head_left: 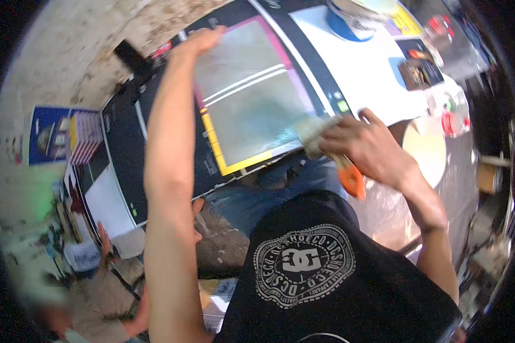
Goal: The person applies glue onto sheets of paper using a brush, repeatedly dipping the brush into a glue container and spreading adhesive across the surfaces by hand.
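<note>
A flat grey panel [246,91] with a pink and yellow border and two white lines across it lies on the black work surface. My left hand [203,41] rests at its upper left corner, fingers together on the edge; whether they grip it is hard to make out. At the panel's lower right corner, my right hand [357,140] holds a brush with an orange handle [351,178]. The brush's pale, blurred bristles [313,134] touch the panel, where a wet-looking sheen shows.
White sheets [349,68] lie to the right, with a white and blue container [349,26] above. A small brown box [413,75], clear plastic bottles [449,111] and a round cream lid or disc [426,150] stand further right. Stacked booklets [86,137] are left; another person [106,291] is lower left.
</note>
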`<control>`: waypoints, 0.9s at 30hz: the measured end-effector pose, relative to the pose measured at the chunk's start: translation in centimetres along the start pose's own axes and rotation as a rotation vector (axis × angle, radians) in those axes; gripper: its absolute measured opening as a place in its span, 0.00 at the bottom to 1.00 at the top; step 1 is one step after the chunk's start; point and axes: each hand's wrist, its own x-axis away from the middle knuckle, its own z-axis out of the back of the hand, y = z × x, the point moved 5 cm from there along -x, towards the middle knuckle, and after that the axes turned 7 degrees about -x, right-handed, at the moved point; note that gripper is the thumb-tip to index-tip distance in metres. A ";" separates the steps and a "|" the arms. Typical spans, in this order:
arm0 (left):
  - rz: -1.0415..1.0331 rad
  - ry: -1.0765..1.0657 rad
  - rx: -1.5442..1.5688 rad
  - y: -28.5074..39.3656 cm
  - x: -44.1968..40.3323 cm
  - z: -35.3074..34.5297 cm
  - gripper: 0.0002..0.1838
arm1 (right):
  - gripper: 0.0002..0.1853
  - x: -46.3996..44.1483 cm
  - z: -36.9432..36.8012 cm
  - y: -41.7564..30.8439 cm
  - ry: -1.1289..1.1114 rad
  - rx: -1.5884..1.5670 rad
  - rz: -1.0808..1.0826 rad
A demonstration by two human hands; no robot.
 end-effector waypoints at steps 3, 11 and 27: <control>0.074 0.330 -0.105 5.2 9.4 1.5 0.37 | 0.11 3.4 2.6 -0.8 0.064 -0.188 0.002; -0.183 0.430 0.031 8.3 33.8 -4.4 0.10 | 0.15 3.1 2.8 -0.1 0.709 -0.813 -0.489; -0.189 0.396 0.166 6.2 35.3 -7.1 0.16 | 0.09 5.1 2.2 4.5 0.875 -0.662 -0.698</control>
